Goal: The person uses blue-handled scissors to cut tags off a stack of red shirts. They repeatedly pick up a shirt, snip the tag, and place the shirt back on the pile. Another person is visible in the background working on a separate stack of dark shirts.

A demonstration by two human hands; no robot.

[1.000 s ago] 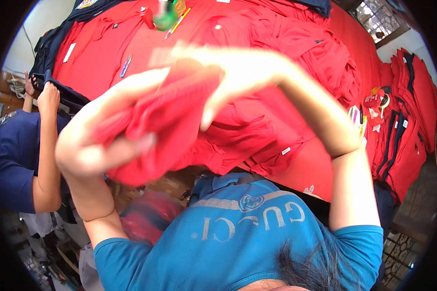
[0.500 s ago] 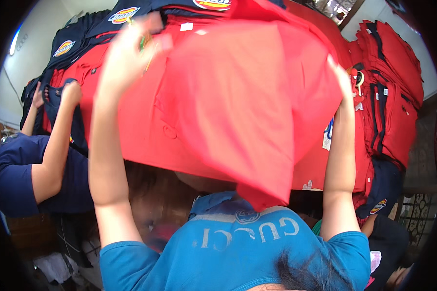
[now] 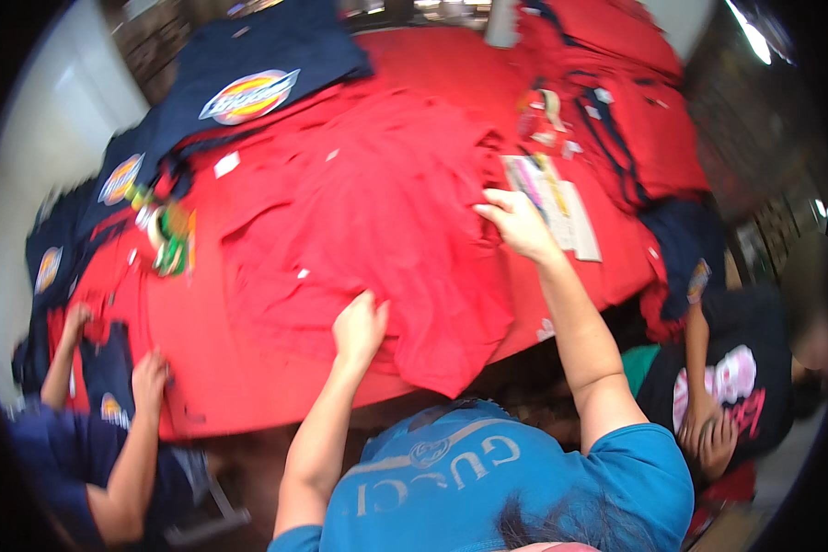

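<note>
A loose, rumpled red shirt [image 3: 377, 221] lies across the red-covered table in front of me, and its near corner hangs at the table's edge. At the shirt's near edge, my left hand [image 3: 361, 329] is closed with curled fingers gripping the cloth. Farther off to the right, my right hand [image 3: 519, 224] pinches the shirt's right side between thumb and fingers. Motion blurs the fingertips a little. Small white tags show on and around the cloth.
Navy shirts [image 3: 276, 55] with a round print are piled at the far left. Red folded shirts [image 3: 649, 138] are stacked at the right, beside a ruler-like white strip [image 3: 580, 221]. Tape rolls [image 3: 164, 235] sit on the left. Co-workers [image 3: 147, 442] are on both sides.
The red shirt, held up and spread in the air before, has come down onto the table. Both my hands have lowered, and the view has turned.
</note>
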